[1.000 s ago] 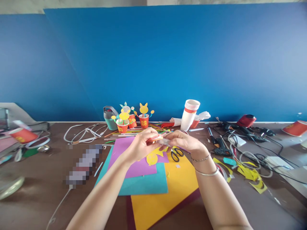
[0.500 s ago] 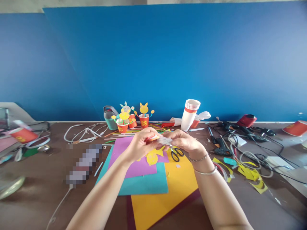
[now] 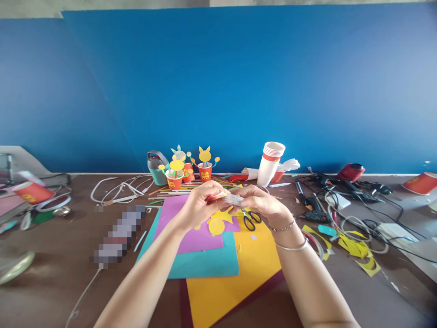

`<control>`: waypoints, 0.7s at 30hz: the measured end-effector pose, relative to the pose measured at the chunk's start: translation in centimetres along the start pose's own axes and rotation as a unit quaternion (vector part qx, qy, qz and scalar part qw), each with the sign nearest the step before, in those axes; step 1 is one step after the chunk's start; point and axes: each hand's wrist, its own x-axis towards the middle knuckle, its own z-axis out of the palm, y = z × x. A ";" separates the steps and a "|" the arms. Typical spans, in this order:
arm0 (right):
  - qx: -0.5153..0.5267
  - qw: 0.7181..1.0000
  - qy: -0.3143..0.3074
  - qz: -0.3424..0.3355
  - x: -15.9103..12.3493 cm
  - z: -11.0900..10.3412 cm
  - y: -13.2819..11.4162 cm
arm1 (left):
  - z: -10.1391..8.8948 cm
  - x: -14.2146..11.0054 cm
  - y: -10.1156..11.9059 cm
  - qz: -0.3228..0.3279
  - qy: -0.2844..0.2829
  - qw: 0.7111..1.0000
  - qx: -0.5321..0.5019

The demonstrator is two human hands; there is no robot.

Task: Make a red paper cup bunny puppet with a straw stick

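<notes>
My left hand (image 3: 201,202) is closed on a small orange-and-white piece (image 3: 215,196), largely covered by the fingers. Between the fingertips of my right hand (image 3: 261,200) is a short whitish strip (image 3: 233,199) with faint marks; its far end meets the piece in my left hand. Both hands hover close together over the stacked coloured sheets. Below them lie a yellow paper face (image 3: 216,226) and a yellow offcut (image 3: 226,216) on the purple sheet (image 3: 191,237). Black-handled scissors (image 3: 251,221) rest just under my right hand, their blades partly hidden.
Red cups with paper animal figures (image 3: 205,171) stand at the back beside a grey-and-teal bottle (image 3: 158,167). A stack of white cups (image 3: 269,165) leans behind my right hand. Rightward are a glue gun (image 3: 316,210), tangled cables and yellow scraps (image 3: 355,246).
The whitish strip has shifted slightly left and tilted a little, closer to the piece in my left hand. Everything on the table stays where it was.
</notes>
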 end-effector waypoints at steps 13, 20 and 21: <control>0.061 0.998 0.006 0.020 -0.2 -0.1 0.4 | -0.2 0.1 -0.1 -0.044 0.003 0.999 -0.018; 0.111 0.991 0.057 0.050 0.0 0.0 1.3 | -0.2 0.2 0.0 -0.034 0.002 0.999 -0.017; 0.104 0.992 0.056 0.044 0.1 0.1 1.3 | -0.2 0.2 0.0 -0.027 0.004 1.000 -0.015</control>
